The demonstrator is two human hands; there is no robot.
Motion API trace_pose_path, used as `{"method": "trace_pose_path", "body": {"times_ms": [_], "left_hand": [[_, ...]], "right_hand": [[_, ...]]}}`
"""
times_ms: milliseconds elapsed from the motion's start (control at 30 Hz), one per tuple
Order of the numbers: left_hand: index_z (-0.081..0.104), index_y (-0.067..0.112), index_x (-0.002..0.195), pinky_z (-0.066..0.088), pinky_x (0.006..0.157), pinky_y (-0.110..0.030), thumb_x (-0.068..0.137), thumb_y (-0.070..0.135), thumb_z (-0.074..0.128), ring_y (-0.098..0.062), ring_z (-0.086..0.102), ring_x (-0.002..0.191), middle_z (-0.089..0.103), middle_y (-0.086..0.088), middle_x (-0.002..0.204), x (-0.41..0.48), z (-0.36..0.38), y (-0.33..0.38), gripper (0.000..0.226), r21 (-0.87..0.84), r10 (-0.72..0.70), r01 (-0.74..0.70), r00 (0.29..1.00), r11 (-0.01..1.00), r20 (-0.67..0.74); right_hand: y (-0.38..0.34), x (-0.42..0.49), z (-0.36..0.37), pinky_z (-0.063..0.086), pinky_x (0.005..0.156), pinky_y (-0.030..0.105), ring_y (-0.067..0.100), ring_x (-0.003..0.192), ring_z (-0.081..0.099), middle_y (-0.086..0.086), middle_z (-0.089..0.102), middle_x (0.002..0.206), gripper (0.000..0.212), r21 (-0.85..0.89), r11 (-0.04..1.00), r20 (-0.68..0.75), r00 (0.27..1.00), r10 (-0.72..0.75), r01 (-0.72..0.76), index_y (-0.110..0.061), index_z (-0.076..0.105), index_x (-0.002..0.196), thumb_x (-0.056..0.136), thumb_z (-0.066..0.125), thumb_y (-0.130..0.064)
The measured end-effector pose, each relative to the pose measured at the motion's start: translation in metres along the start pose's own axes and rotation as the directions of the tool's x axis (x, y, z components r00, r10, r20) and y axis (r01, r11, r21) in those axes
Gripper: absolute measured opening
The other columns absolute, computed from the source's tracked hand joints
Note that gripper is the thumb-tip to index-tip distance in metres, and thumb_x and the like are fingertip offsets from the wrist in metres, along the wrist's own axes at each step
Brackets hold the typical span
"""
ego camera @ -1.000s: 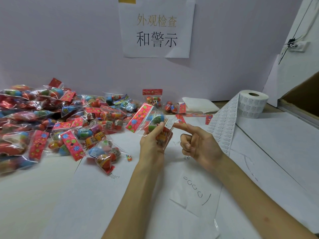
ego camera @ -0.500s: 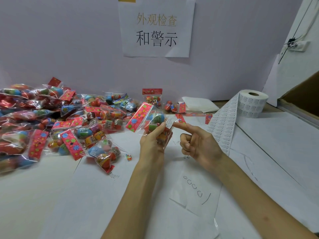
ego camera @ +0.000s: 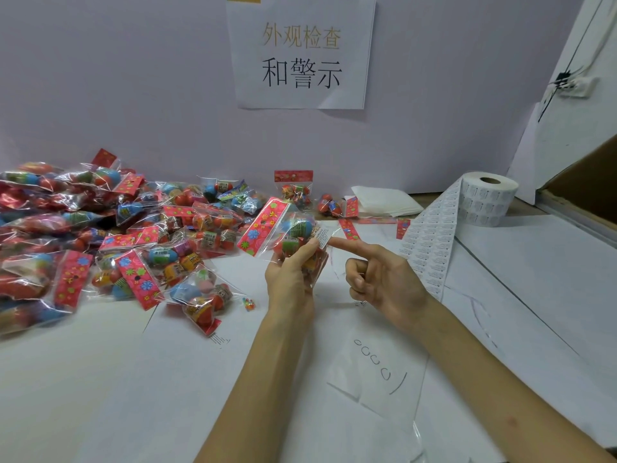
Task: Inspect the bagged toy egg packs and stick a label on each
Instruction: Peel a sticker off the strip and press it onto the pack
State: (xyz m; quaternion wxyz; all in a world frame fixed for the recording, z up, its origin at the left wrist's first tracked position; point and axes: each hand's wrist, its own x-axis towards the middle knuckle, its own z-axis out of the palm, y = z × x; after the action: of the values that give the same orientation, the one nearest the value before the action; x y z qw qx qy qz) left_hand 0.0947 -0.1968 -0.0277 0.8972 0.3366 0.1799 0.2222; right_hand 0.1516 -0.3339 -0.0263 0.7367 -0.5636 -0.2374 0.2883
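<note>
Centre frame: L hand grips crinkly clear egg pack w/ red floral header. R hand index straight, touching small white paper label; other fingers curled. Glossy pack pile at left.

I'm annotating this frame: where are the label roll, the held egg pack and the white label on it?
label roll (ego camera: 487, 205), head view, the roll's printed side.
held egg pack (ego camera: 293, 228), head view, the bag's clear front.
white label (ego camera: 323, 236), head view, the label's middle.
</note>
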Motion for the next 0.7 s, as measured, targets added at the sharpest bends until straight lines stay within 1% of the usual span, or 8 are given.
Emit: {"method": "trace_pose_path", "body": {"times_ms": [100, 200, 333, 367, 433, 500, 600, 700], "left_hand": [[0.064, 0.001, 0.128, 0.063, 0.075, -0.025, 0.088, -0.002, 0.073, -0.02, 0.074, 0.088, 0.075, -0.014, 0.111, 0.0, 0.0, 0.0, 0.041, -0.004, -0.005, 0.005, 1.0, 1.0, 0.006], [0.065, 0.004, 0.123, 0.062, 0.072, -0.023, 0.088, -0.002, 0.072, -0.016, 0.075, 0.081, 0.075, -0.011, 0.105, -0.001, 0.002, -0.001, 0.036, 0.014, -0.002, 0.002, 1.0, 1.0, 0.018], [0.059, 0.0, 0.134, 0.063, 0.076, -0.026, 0.089, -0.003, 0.072, -0.029, 0.071, 0.111, 0.071, -0.018, 0.124, 0.002, 0.001, 0.001, 0.047, -0.032, -0.031, 0.031, 0.999, 0.999, -0.004], [0.058, 0.001, 0.135, 0.063, 0.075, -0.026, 0.088, -0.002, 0.072, -0.03, 0.07, 0.115, 0.071, -0.018, 0.125, 0.003, 0.001, 0.002, 0.049, -0.042, -0.044, 0.043, 0.999, 0.998, -0.007], [0.059, 0.002, 0.133, 0.063, 0.075, -0.026, 0.088, -0.002, 0.073, -0.028, 0.072, 0.11, 0.073, -0.017, 0.122, 0.002, 0.0, 0.003, 0.048, -0.026, -0.061, 0.062, 0.998, 0.998, 0.019], [0.062, 0.004, 0.127, 0.062, 0.077, -0.027, 0.088, -0.002, 0.072, -0.026, 0.074, 0.103, 0.075, -0.015, 0.117, -0.001, 0.001, 0.0, 0.04, 0.038, -0.06, 0.057, 0.994, 0.998, 0.087], [0.067, 0.004, 0.114, 0.061, 0.077, -0.028, 0.087, -0.002, 0.073, -0.025, 0.076, 0.094, 0.077, -0.014, 0.106, -0.004, 0.002, -0.005, 0.028, 0.156, -0.033, 0.003, 0.981, 0.988, 0.192], [0.07, 0.003, 0.108, 0.06, 0.078, -0.028, 0.082, 0.0, 0.079, -0.027, 0.074, 0.089, 0.076, -0.016, 0.098, -0.005, 0.002, -0.008, 0.028, 0.233, -0.013, -0.045, 0.97, 0.971, 0.243]], "right_hand": [[0.0, 0.0, 0.001, 0.032, 0.049, 0.023, 0.013, 0.053, 0.027, 0.002, 0.04, 0.059, 0.043, -0.014, 1.0, -0.043, 0.999, -0.021, 0.02, -0.02, 0.075, 0.122, 0.089, 0.053, -0.038], [0.001, 0.001, 0.0, 0.032, 0.049, 0.024, 0.011, 0.051, 0.033, 0.001, 0.043, 0.06, 0.035, -0.045, 0.997, -0.106, 0.992, -0.068, 0.064, -0.017, 0.075, 0.118, 0.099, 0.049, -0.03], [-0.002, 0.005, -0.009, 0.029, 0.047, 0.024, 0.011, 0.046, 0.032, 0.001, 0.049, 0.064, 0.032, 0.042, 0.995, -0.263, 0.962, -0.071, 0.085, -0.013, 0.059, 0.129, 0.1, 0.052, -0.024], [-0.004, 0.006, -0.013, 0.029, 0.046, 0.023, 0.01, 0.045, 0.032, 0.002, 0.049, 0.065, 0.031, 0.058, 0.994, -0.316, 0.946, -0.071, 0.094, -0.013, 0.058, 0.128, 0.099, 0.054, -0.024], [-0.006, 0.006, -0.02, 0.031, 0.047, 0.023, 0.011, 0.047, 0.036, 0.003, 0.051, 0.069, 0.028, 0.007, 0.994, -0.384, 0.918, -0.098, 0.109, -0.011, 0.062, 0.123, 0.1, 0.056, -0.024], [-0.005, 0.005, -0.022, 0.037, 0.05, 0.024, 0.013, 0.055, 0.044, 0.004, 0.057, 0.075, 0.028, -0.077, 0.989, -0.386, 0.911, -0.143, 0.123, -0.011, 0.066, 0.122, 0.099, 0.06, -0.026], [-0.002, 0.003, -0.015, 0.044, 0.055, 0.027, 0.015, 0.067, 0.055, 0.003, 0.062, 0.087, 0.033, -0.196, 0.97, -0.291, 0.936, -0.199, 0.145, -0.022, 0.07, 0.118, 0.089, 0.07, -0.038], [0.002, 0.001, -0.008, 0.047, 0.054, 0.028, 0.016, 0.064, 0.057, -0.002, 0.065, 0.086, 0.033, -0.334, 0.924, -0.257, 0.926, -0.277, 0.183, -0.034, 0.074, 0.104, 0.073, 0.08, -0.046]]}}
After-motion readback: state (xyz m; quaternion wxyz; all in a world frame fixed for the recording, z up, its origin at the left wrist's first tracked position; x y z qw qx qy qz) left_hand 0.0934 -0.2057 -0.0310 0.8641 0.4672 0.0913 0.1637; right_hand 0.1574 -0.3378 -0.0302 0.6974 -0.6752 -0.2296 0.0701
